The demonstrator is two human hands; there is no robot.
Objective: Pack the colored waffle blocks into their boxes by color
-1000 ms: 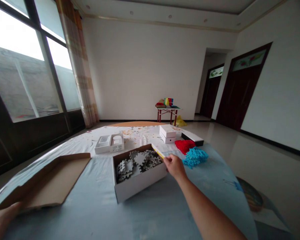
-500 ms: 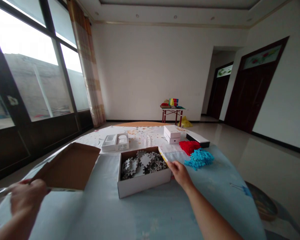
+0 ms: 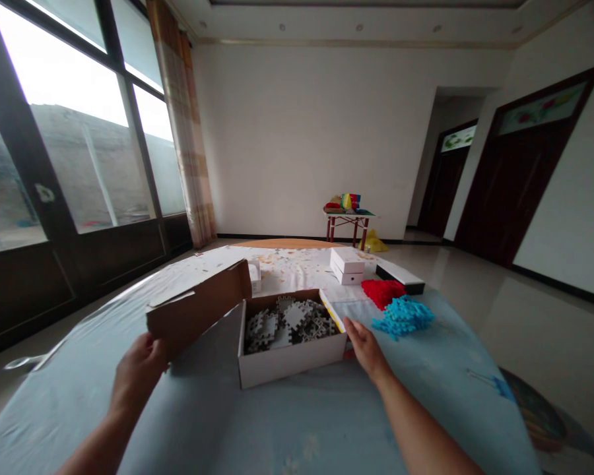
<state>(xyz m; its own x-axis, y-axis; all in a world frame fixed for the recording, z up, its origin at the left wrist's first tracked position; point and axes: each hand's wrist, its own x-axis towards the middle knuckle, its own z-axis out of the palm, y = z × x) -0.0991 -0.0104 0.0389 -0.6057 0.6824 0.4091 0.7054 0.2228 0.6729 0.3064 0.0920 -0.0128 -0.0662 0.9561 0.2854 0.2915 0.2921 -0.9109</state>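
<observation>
A white cardboard box (image 3: 292, 359) stands on the table, filled with several grey and white puzzle-like pieces (image 3: 290, 322). Its brown lid (image 3: 200, 307) is hinged at the left side and raised at a steep angle. My left hand (image 3: 139, 368) grips the lid's outer edge, fingers closed on it. My right hand (image 3: 363, 342) rests at the box's right front corner, fingers curled against the wall and the yellow-edged flap (image 3: 332, 311).
The table wears a pale blue cloth (image 3: 297, 422). Right of the box lie a red pile (image 3: 383, 290) and a blue pile (image 3: 403, 315) of pieces. Behind are two white boxes (image 3: 347, 264), a black-and-white box (image 3: 400, 277), and a small red table (image 3: 345, 221) at the wall.
My left hand has lifted the brown lid from flat on the table and swung it up and rightward towards the box. My right hand stayed at the box's right corner.
</observation>
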